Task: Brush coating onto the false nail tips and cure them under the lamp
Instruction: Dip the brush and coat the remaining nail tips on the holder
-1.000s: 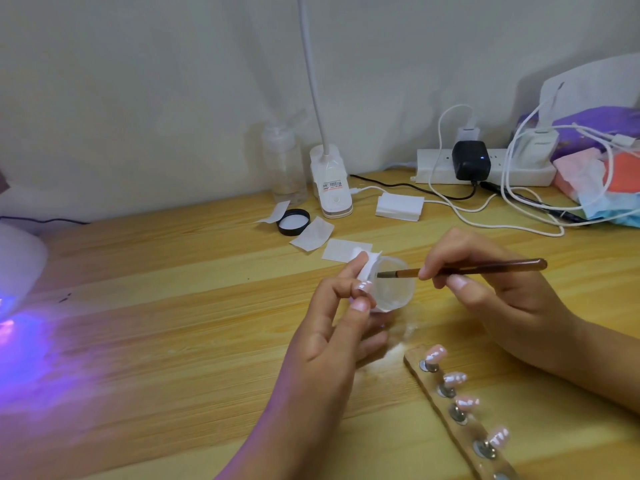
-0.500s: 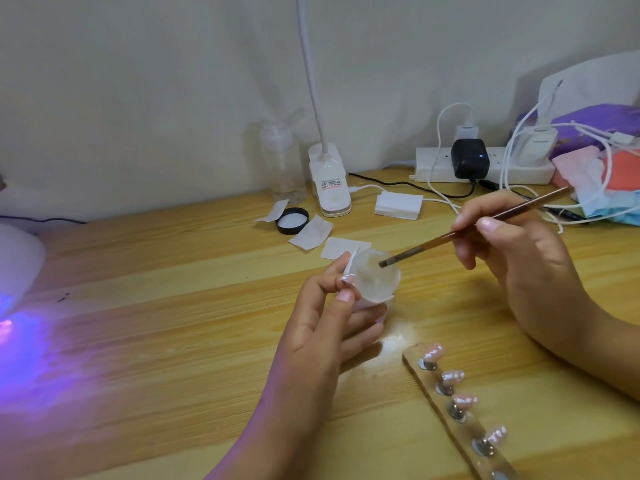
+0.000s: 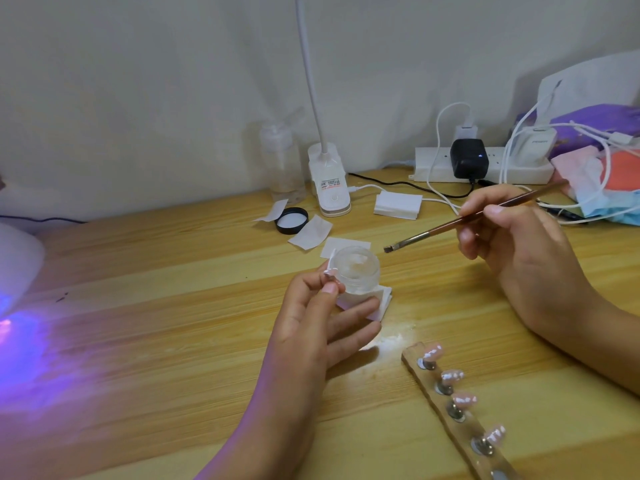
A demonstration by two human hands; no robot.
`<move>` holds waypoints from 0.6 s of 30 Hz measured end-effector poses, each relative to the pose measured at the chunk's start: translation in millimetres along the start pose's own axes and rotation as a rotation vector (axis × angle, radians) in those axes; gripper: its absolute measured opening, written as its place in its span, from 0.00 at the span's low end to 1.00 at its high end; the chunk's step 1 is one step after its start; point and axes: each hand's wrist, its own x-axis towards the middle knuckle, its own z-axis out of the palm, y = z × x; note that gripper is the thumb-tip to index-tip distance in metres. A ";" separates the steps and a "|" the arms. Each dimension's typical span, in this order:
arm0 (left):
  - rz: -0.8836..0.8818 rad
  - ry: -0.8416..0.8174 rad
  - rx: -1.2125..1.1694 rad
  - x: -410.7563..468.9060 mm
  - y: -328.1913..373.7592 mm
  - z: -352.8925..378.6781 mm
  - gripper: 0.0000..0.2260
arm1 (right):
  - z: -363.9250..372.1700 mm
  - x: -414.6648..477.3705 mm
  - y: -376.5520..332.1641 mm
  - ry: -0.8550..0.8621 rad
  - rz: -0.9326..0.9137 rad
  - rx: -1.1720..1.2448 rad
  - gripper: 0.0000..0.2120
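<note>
Well left of the left hand [image 3: 322, 327], glowing violet: curing lamp [image 3: 17, 265]. Cradles an open clear jar [image 3: 358, 271] on folded white wipes [image 3: 381, 301] in that hand's curled fingers, pinching a false nail tip [image 3: 328, 276] between thumb and forefinger. Pinches a brush [image 3: 460, 220] in the right hand [image 3: 519, 251], bristles just right of the jar, not touching. Below and between both hands, row of tips [image 3: 464, 398] on a wooden strip [image 3: 415, 362].

1. Back by the wall, a clear bottle [image 3: 281, 161] stands just left of a white clip lamp [image 3: 329, 181].
2. Further right there's a power strip [image 3: 433, 166], black adapter [image 3: 469, 157] plugged in, white charger [image 3: 533, 145] beside it.
3. A stack of white pads [image 3: 398, 205] lies near the lamp.
4. Coloured cloths [image 3: 588, 123] are heaped far right.
</note>
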 end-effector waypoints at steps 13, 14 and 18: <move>0.025 0.053 -0.021 -1.2 3.5 2.2 0.10 | 1.0 -6.8 -1.3 -0.211 -0.107 -0.120 0.20; 0.026 0.066 -0.021 -1.2 3.3 2.3 0.10 | 0.9 -6.3 -1.0 -0.207 -0.107 -0.112 0.20; 0.024 0.139 0.002 0.6 1.2 1.8 0.12 | -1.6 -4.4 0.1 -0.179 -0.095 -0.064 0.19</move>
